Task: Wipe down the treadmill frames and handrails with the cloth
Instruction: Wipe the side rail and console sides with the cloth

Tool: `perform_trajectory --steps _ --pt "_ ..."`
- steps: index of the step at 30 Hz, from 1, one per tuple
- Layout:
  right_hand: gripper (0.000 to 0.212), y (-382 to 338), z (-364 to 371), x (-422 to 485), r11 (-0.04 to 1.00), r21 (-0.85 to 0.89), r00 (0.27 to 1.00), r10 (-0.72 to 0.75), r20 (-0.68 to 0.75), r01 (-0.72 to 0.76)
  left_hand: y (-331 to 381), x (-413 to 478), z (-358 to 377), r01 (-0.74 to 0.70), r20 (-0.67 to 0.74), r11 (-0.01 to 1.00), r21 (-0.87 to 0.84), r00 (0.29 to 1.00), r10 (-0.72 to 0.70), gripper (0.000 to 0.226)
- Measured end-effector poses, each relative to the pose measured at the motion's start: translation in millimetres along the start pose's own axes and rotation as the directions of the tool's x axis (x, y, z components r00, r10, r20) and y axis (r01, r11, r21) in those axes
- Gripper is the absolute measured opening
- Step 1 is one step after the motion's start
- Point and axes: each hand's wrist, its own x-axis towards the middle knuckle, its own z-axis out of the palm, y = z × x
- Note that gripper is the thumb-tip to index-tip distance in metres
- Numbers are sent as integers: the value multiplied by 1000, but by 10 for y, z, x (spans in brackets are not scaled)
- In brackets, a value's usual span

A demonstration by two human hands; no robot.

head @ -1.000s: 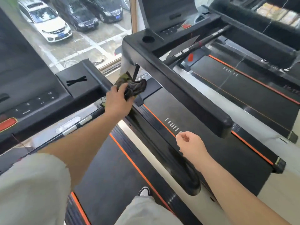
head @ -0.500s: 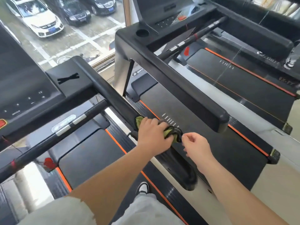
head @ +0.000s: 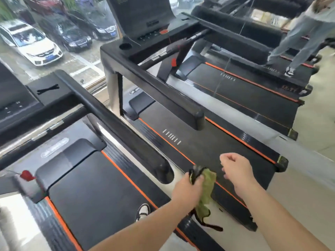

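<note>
My left hand [head: 187, 190] grips a green and black cloth [head: 206, 189], which hangs down past the rounded end of the near treadmill's black right handrail [head: 116, 122]. The cloth is clear of that handrail, over the gap beside the neighbouring treadmill's belt. My right hand [head: 235, 169] hovers just right of the cloth with loosely curled fingers, holding nothing. The neighbouring treadmill's black left handrail [head: 163, 95] runs above and ahead of both hands.
The near treadmill's console [head: 16, 98] is at left, its belt [head: 94, 196] below with my shoe [head: 143, 211] on it. A third treadmill stands at far right with another person [head: 301, 35] on it. A window shows parked cars [head: 30, 42].
My left hand has slid the cloth back along the near handrail and off its end, toward me. My right hand stayed near the cloth. The view has swung right.
</note>
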Motion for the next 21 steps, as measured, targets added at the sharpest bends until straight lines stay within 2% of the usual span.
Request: perform_trajectory --steps 3,5,6,8,11,13,15,16,19,21 --pt "14 206 -321 -155 996 59 997 60 51 -63 253 -71 56 56 -6 954 -295 998 -60 33" --pt "22 278 -444 -254 984 129 979 94 182 -119 498 -148 84 53 42 899 -435 998 -38 33" --pt "28 295 -476 -288 977 162 962 98 254 -142 607 -188 95 58 77 892 -448 997 -26 37" --pt "40 298 -508 -311 960 221 933 89 348 -174 774 -248 124 62 128 933 -355 992 -18 44" --pt "50 286 -481 -225 935 287 911 77 405 -207 919 -287 62 84 196 967 -240 980 -36 49" --pt "51 246 -415 -114 921 327 901 53 431 -210 945 -213 25 -31 198 984 -173 978 66 42" --pt "52 144 -303 17 896 358 897 88 434 -261 968 -51 21 -220 158 975 40 965 211 40" --pt "54 93 -236 104 872 376 887 130 442 -315 965 68 7 -268 122 955 130 960 253 43" --pt "65 -114 -10 363 801 415 816 151 559 -432 974 456 -162 -269 35 912 309 962 272 58" --pt "59 -336 108 505 860 335 782 112 613 -386 1033 707 -369 -218 -37 912 347 969 246 43"
